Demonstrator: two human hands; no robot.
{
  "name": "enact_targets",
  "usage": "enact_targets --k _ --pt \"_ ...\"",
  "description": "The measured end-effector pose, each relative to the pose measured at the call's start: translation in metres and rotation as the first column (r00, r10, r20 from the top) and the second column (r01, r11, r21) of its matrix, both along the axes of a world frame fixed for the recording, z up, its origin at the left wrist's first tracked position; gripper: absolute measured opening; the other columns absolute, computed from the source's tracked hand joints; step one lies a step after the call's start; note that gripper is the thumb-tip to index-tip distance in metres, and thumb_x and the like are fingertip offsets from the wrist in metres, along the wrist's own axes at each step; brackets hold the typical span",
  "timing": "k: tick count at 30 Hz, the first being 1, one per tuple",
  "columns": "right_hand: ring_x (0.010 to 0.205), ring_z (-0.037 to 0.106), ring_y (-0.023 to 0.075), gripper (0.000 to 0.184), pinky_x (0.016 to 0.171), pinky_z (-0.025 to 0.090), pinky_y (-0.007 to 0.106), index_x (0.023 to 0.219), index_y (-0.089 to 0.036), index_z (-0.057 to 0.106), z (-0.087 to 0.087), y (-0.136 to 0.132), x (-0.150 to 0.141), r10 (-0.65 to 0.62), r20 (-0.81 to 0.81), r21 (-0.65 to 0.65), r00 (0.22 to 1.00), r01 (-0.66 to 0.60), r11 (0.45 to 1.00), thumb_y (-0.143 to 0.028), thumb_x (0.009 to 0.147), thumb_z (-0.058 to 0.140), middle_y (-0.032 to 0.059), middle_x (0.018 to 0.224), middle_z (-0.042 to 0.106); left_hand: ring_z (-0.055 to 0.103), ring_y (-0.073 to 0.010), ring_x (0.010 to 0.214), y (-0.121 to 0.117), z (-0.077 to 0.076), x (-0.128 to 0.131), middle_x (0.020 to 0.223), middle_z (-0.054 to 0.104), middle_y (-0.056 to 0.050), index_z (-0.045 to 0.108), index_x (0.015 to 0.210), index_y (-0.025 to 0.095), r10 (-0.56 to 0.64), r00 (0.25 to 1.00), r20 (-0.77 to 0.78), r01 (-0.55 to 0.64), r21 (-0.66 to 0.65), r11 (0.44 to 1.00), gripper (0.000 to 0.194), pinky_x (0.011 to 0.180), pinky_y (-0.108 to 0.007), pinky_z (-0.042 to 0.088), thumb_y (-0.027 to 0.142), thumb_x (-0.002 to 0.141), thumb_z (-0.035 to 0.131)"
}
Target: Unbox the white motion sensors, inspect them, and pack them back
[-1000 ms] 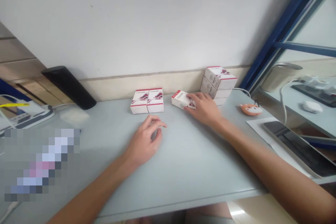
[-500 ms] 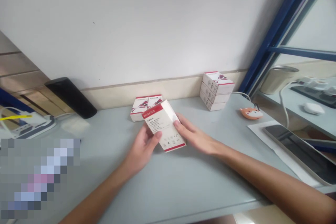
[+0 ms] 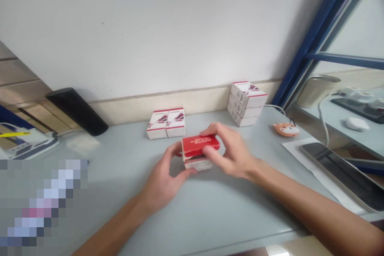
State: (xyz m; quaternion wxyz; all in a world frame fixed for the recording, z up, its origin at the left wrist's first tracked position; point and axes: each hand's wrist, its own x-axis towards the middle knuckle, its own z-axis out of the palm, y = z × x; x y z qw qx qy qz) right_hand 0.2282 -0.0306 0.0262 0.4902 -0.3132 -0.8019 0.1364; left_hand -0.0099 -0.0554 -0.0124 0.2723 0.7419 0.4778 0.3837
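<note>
A small white and red detector box (image 3: 198, 164) stands between my hands, its red end flap (image 3: 200, 145) facing up. A dark gap shows under the flap's left front edge, so it looks slightly lifted. My left hand (image 3: 163, 176) grips the box from the left, thumb at its lower front and fingers behind. My right hand (image 3: 231, 150) has its thumb and fingers closed on the red flap at the right. Behind, two matching boxes (image 3: 167, 123) lie side by side. The box's far side is hidden.
A stack of similar boxes (image 3: 246, 104) stands by the wall at the right. Further right are an orange fox-faced case (image 3: 286, 129) and a phone (image 3: 342, 172) on white paper. At the left, a black cylinder (image 3: 78, 111) leans near a power strip (image 3: 33, 144).
The box has been turned from its printed broad face to its red end, which now faces up. My right hand has shifted onto the flap, and the flap's edge has lifted.
</note>
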Motion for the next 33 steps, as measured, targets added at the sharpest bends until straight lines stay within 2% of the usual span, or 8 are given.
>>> enact_targets --k 4,8,14,17,20,24,27,33 --pt "0.071 0.056 0.0157 0.022 0.072 0.044 0.032 0.103 -0.024 0.061 0.012 -0.007 0.004 0.022 -0.109 -0.129 0.994 -0.036 0.991 -0.043 0.105 0.051 -0.0008 0.081 0.064 0.067 -0.0286 0.126 0.0 0.002 0.003 0.138 0.066 -0.008 0.045 0.148 0.035 -0.045 0.995 -0.086 0.068 0.279 0.958 0.065 0.103 -0.047 0.059 0.03 0.091 0.077" --pt "0.075 0.056 0.015 0.032 0.069 0.044 0.029 0.107 -0.023 0.064 0.027 -0.012 -0.001 0.042 -0.25 -0.424 0.967 -0.148 0.893 -0.051 0.106 0.049 0.0007 0.09 0.063 0.052 -0.0362 0.144 0.007 0.004 0.001 0.159 0.04 -0.012 0.033 0.155 0.041 -0.097 0.985 -0.144 0.172 0.748 0.641 0.099 0.111 -0.06 0.053 0.014 0.075 0.086" --pt "0.059 0.043 0.0102 0.023 0.051 0.036 0.022 0.113 -0.024 0.061 0.017 -0.01 -0.016 0.162 -0.442 -0.69 0.882 -0.45 0.566 -0.038 0.096 0.064 -0.0055 0.073 0.047 0.063 -0.0271 0.132 -0.005 0.013 0.002 0.133 0.064 0.002 0.067 0.114 0.047 0.087 0.899 -0.43 0.384 0.868 0.316 0.044 0.102 -0.045 0.061 0.029 0.078 0.085" --pt "0.068 0.052 0.0116 0.021 0.059 0.044 0.024 0.11 -0.023 0.064 0.006 -0.008 -0.019 0.186 -0.43 -0.695 0.883 -0.456 0.556 -0.028 0.09 0.067 -0.0021 0.084 0.055 0.071 -0.0249 0.121 -0.013 0.021 0.01 0.123 0.073 0.001 0.069 0.115 0.041 -0.025 0.865 -0.501 0.46 0.772 0.44 0.039 0.1 -0.041 0.064 0.024 0.082 0.081" --pt "0.08 0.059 0.0148 0.013 0.072 0.052 0.03 0.107 -0.024 0.065 0.003 -0.006 -0.017 0.052 -0.341 -0.598 0.938 -0.26 0.758 -0.029 0.096 0.06 0.0012 0.094 0.062 0.071 -0.0274 0.124 -0.014 0.025 0.012 0.126 0.074 -0.003 0.064 0.127 0.038 -0.124 0.912 -0.391 0.378 0.685 0.623 0.049 0.103 -0.046 0.064 0.014 0.085 0.075" --pt "0.097 0.063 0.0206 0.015 0.089 0.054 0.039 0.109 -0.024 0.065 0.007 -0.006 -0.009 -0.012 -0.166 -0.044 0.986 0.005 0.999 -0.023 0.101 0.053 0.0065 0.104 0.064 0.071 -0.0283 0.124 -0.006 0.02 0.001 0.141 0.068 -0.006 0.061 0.124 0.036 -0.094 0.909 -0.407 0.386 0.731 0.563 0.056 0.096 -0.043 0.067 0.005 0.079 0.073" --pt "0.1 0.063 0.0237 0.03 0.086 0.056 0.043 0.12 -0.025 0.065 0.008 -0.007 0.0 0.045 0.039 0.258 0.998 -0.054 0.965 -0.014 0.097 0.049 0.0103 0.115 0.063 0.074 -0.028 0.118 -0.005 0.013 -0.006 0.142 0.067 -0.01 0.05 0.143 0.032 -0.101 0.934 -0.344 0.314 0.648 0.694 0.07 0.092 -0.039 0.068 0.008 0.079 0.065" --pt "0.107 0.065 0.0294 0.037 0.089 0.06 0.051 0.127 -0.035 0.067 0.003 -0.011 0.007 0.071 0.13 0.301 0.989 -0.107 0.948 -0.026 0.096 0.049 0.0091 0.129 0.063 0.077 -0.029 0.109 -0.009 -0.001 -0.007 0.134 0.073 -0.005 0.047 0.15 0.032 -0.182 0.967 -0.179 0.246 0.468 0.849 0.078 0.092 -0.043 0.067 0.015 0.075 0.06"
